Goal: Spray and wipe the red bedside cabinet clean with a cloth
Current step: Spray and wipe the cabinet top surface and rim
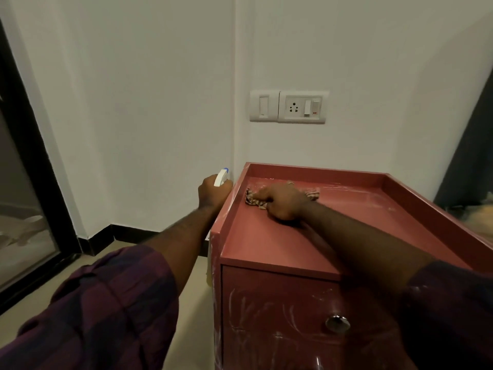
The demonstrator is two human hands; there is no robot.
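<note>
Cabinet point(266, 244): one, red.
Left hand point(213, 193): grips one spray bottle point(221, 178), cabinet's ten o'clock.
Right hand point(282, 202): clutches one cloth point(253, 201).

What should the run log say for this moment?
phase: wiping top | right hand: grips cloth on red cabinet | left hand: holds spray bottle beside it | drawer front: white streaks

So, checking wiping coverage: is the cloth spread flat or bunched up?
Bunched: the cloth lies crumpled under the right hand, folds poking out both sides.
</note>
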